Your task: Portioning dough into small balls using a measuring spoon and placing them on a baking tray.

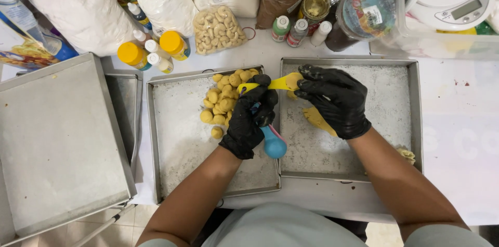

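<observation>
Three shallow rectangular metal baking trays lie on the white bench (457,138): a bare one (57,143) at the left of the frame, a floured one (182,138) in the middle and a second floured one (364,122) at the right.

At the top of the middle tray sits a heap of small round yellow dough balls (223,99), roughly twenty, though overlap makes the count uncertain; one lies apart just below the heap.

Both hands wear black gloves and meet over the seam between the two floured trays. The left hand (252,119) has its grip closed around a bunch of plastic measuring spoons, a blue one (274,145) hanging toward the lower centre. The yellow spoon (278,83) runs left to right, its bowl lying rightward of that grip, under the right hand (335,99), whose fingers press yellow dough (293,81) into it. A second lump of yellow dough (314,118) lies under the right palm.
</observation>
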